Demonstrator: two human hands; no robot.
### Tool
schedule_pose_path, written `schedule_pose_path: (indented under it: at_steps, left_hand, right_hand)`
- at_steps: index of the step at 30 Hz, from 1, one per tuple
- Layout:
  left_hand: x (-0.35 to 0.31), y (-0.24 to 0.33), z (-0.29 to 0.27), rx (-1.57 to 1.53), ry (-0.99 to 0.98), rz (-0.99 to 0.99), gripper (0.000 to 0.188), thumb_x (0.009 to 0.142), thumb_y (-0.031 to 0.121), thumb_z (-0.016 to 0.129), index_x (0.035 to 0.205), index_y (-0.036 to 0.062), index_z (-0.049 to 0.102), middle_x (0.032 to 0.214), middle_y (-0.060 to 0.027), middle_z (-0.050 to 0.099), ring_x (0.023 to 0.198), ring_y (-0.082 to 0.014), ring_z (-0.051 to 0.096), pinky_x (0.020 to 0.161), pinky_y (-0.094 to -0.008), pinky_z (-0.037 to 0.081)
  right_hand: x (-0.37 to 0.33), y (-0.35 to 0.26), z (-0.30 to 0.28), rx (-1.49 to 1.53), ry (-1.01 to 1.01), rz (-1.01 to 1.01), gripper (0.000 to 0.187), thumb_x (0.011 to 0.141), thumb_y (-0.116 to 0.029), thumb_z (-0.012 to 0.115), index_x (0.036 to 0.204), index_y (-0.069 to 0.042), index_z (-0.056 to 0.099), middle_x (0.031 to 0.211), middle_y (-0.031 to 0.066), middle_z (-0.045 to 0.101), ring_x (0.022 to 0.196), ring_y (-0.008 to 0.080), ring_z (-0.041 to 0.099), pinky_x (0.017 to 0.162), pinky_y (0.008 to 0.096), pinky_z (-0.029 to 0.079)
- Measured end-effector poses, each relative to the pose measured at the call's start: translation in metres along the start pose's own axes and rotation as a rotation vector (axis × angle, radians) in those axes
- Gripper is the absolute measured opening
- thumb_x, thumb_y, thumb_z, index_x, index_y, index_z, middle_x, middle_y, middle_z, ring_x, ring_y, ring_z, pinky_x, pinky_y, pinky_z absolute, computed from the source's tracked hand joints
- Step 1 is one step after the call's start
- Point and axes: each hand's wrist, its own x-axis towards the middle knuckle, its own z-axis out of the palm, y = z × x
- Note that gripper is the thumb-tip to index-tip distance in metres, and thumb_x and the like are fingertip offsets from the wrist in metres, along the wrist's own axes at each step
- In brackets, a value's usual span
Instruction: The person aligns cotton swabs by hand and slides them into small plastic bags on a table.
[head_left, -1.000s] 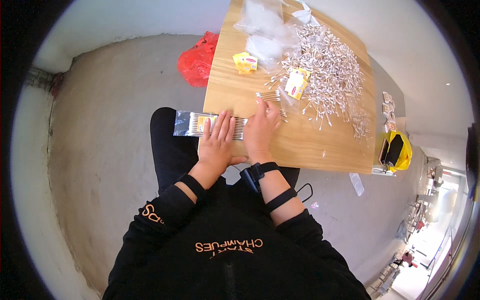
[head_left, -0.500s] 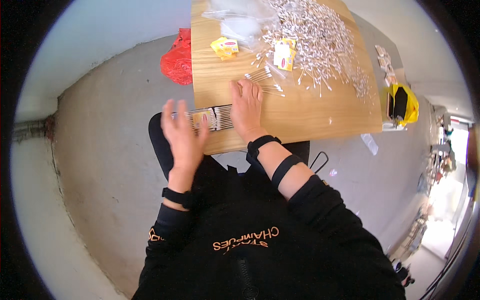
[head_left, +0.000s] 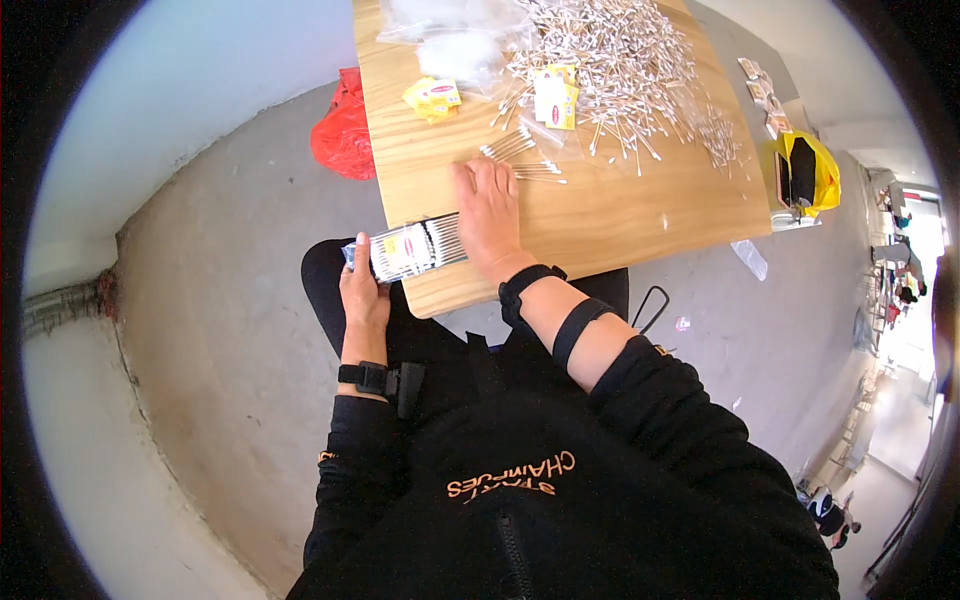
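A flat clear bag of cotton swabs (head_left: 428, 246) with a yellow-and-white card (head_left: 399, 252) in it lies at the table's near left corner, its left end past the edge. My left hand (head_left: 365, 304) grips that end, thumb upright beside it. Palm down, my right hand (head_left: 490, 222) covers the right end of the swab row, with fingers bent together over it. What lies beneath the right hand is hidden. Just beyond its fingertips are a few loose cotton swabs (head_left: 540, 172).
A large heap of cotton swabs (head_left: 625, 75) spreads over the far side of the wooden table (head_left: 610, 215). Yellow cards (head_left: 432, 98) and more cards (head_left: 556, 100) lie before clear plastic bags (head_left: 460, 58). A red bag (head_left: 345, 130) is at left, a yellow bag (head_left: 824, 175) at right.
My left hand has come down from above the bag and closed on its left end. The right hand stays over the swabs. The view has shifted slightly.
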Motion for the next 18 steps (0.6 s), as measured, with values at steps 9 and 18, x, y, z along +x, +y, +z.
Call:
schedule_pose_path:
  at_steps: [9, 18]
  left_hand:
    - [0.006, -0.007, -0.004, -0.07, 0.0, 0.059, 0.018, 0.09, 0.026, 0.06, 0.089, 0.0082, 0.056, 0.083, -0.0009, 0.062, 0.073, -0.0119, 0.062, 0.063, -0.0262, 0.051]
    - [-0.005, -0.002, 0.009, 0.036, 0.071, 0.221, 0.017, 0.089, 0.022, 0.062, 0.088, 0.0058, 0.057, 0.079, -0.0015, 0.062, 0.066, -0.0095, 0.06, 0.055, -0.0236, 0.047]
  right_hand:
    - [0.003, -0.015, 0.004, 0.063, -0.059, 0.023, 0.026, 0.082, -0.011, 0.047, 0.105, -0.002, 0.055, 0.102, 0.012, 0.05, 0.108, 0.0276, 0.045, 0.1, 0.0425, 0.031]
    - [0.004, -0.03, 0.013, 0.044, -0.086, 0.049, 0.027, 0.082, -0.012, 0.047, 0.107, -0.003, 0.054, 0.103, 0.0114, 0.051, 0.106, 0.0283, 0.046, 0.098, 0.0433, 0.034]
